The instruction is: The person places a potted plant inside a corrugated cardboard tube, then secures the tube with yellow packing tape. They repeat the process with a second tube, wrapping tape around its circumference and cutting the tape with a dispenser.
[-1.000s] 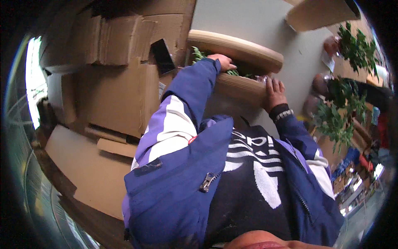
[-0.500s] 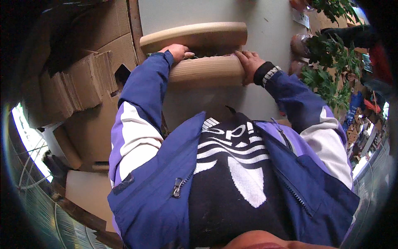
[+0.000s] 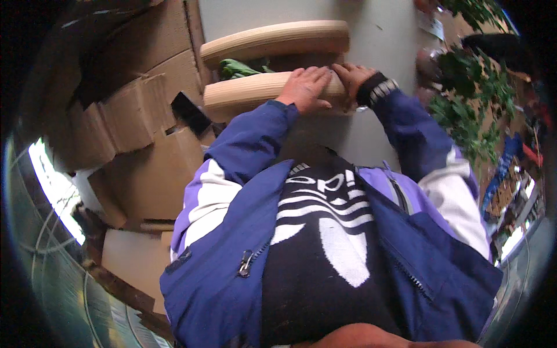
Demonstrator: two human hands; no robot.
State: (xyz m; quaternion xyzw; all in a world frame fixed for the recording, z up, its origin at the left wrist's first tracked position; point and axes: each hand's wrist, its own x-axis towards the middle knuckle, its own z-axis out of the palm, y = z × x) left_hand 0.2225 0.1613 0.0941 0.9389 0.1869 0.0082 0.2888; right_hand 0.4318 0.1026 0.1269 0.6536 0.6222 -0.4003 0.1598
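Note:
In front of me lies a long tan cardboard box [image 3: 246,91] with ribbed, bowed long flaps, one near and one far. Green leaves [image 3: 237,68] show in the gap between these flaps. My left hand [image 3: 306,88] rests over the near flap, right of its middle, fingers stretched out and thumb apart. At the right end of the same flap, my right hand [image 3: 355,80] grips the corner, its thumb side close to my left fingertips. Its lower fingers are partly hidden. The lower part of the leaves' stems cannot be seen.
The box sits on a pale grey tabletop [image 3: 386,46]. Folded cardboard [image 3: 130,116] is stacked at the left, beside a dark flat object [image 3: 191,113]. To the right stand leafy plants [image 3: 473,124] with clear wrapped bases, and a blue item [image 3: 505,159] lies farther off.
My left hand has come out of the gap between the flaps and moved right onto the near flap. Green leaves now show in the gap. My right hand stays at the right end.

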